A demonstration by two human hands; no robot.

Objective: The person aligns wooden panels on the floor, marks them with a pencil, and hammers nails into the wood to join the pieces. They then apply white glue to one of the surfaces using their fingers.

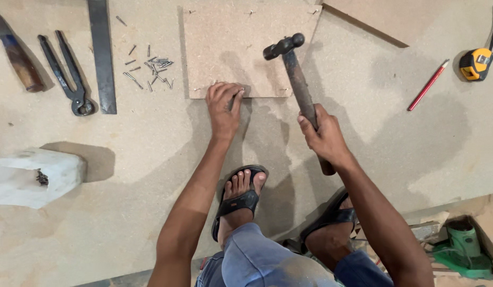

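- Hammer with a dark metal head and worn wooden handle [299,85] is raised over the near edge of a small square particleboard panel [241,45], gripped low on the handle by the right hand [325,139], whose fingers are wrapped tight around it.
- Left hand [224,106] rests on the panel's near edge, fingertips pinched together on a small nail [237,93] held there.
- Panel lies flat on a large particleboard sheet [151,159] that serves as the floor.
- Loose steel nails [151,69] lie scattered left of the panel, beside a flat metal bar [102,53] and dark pincers [68,74].
- Red pencil [428,85] and yellow tape measure [476,62] lie well to the right.
- Black sandals [241,199] show on both feet.
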